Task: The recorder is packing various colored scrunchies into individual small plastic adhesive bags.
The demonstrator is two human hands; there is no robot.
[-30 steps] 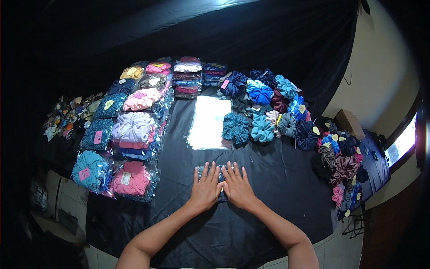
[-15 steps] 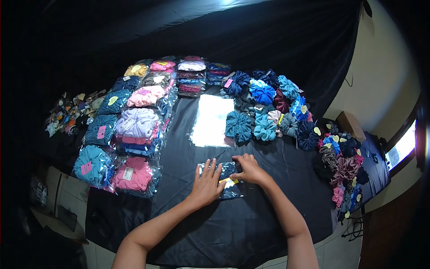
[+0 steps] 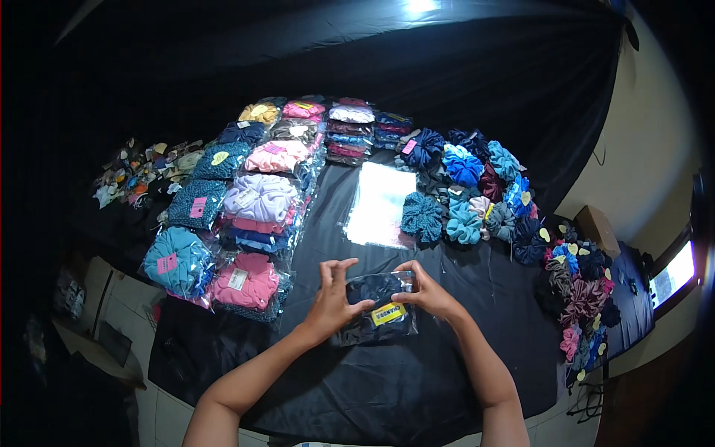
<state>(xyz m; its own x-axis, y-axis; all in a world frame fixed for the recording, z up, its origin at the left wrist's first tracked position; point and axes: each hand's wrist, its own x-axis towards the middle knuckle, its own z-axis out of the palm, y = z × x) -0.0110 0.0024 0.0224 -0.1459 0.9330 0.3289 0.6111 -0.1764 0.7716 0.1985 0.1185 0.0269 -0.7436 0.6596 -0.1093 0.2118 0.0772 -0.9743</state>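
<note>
A dark scrunchie in a clear plastic bag [image 3: 372, 325], with a yellow label on it, is between my hands over the near middle of the table. My left hand [image 3: 328, 304] curves round its left side, thumb pressed on top and index finger raised off it. At the upper right corner, my right hand [image 3: 430, 293] grips the bag, its thumb beside the label and its fingers bent over the far edge. The undersides of both hands' fingers are partly hidden.
Stacks of bagged scrunchies [image 3: 257, 200] stand to the left and far side. A pile of clear bags [image 3: 381, 205] lies ahead. Loose scrunchies [image 3: 463, 223] are heaped at the right, with more on the right edge [image 3: 577, 279]. A cardboard box [image 3: 598, 229] sits beyond.
My left hand has gone from lying flat on the bag to curving round its left side. The bagged scrunchie is nearer me, and its label shows more. The view has shifted.
</note>
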